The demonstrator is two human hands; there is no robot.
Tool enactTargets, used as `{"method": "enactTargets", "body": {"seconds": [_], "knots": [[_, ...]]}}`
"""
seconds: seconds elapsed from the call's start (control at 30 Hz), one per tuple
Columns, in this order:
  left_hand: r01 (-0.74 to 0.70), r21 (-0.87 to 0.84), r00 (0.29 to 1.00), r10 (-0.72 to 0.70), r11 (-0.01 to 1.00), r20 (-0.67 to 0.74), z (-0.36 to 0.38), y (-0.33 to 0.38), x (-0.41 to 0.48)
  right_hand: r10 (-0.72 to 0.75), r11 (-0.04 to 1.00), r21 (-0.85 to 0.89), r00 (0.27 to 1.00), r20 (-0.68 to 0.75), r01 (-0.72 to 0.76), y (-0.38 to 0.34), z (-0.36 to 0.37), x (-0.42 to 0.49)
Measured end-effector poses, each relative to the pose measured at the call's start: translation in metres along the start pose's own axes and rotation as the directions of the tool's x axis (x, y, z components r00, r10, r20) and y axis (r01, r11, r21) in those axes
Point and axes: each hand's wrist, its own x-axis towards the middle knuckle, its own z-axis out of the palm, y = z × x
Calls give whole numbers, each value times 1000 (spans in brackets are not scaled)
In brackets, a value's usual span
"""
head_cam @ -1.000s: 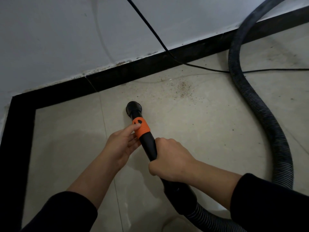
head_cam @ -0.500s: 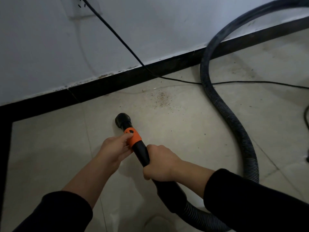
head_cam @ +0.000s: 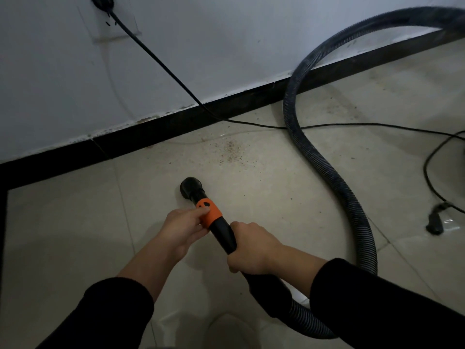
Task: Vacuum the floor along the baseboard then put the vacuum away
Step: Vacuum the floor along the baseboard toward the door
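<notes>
A black vacuum nozzle (head_cam: 192, 188) with an orange collar (head_cam: 210, 212) points down at the beige tile floor (head_cam: 264, 197). My left hand (head_cam: 182, 227) pinches the orange collar with thumb on top. My right hand (head_cam: 251, 248) grips the black tube just behind it. The ribbed black hose (head_cam: 334, 182) loops from under my right arm away to the wall at the upper right. A patch of brown crumbs (head_cam: 230, 149) lies on the floor beyond the nozzle, close to the black baseboard (head_cam: 176, 124).
A black power cord (head_cam: 161, 64) runs from a wall socket (head_cam: 103, 2) down across the baseboard and along the floor to the right. Another cable loop and a small black part (head_cam: 436, 220) lie at the right edge. The baseboard turns a corner at far left.
The view has swung up and to the right, bringing the socket and more hose into sight. Both hands keep the same hold on the nozzle, which now sits a little farther from the left corner.
</notes>
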Motion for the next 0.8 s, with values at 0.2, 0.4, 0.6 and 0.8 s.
{"method": "enactTargets", "body": {"seconds": [0.2,0.4,0.6,0.8], "knots": [[-4,31,1000,4,1000,18,16,-4,-6,30,1000,9,999,-14,-30,14,-1,-8],[48,48,997,-51,998,64,30,-2,-15,70,998,0,997,-11,-70,28,-8,-18],[105,109,986,-118,988,118,35,-1,-20,97,995,0,995,-3,-97,40,-12,-28],[144,197,975,-173,970,137,38,-1,-26,105,994,15,994,30,-105,51,-13,-36]]}}
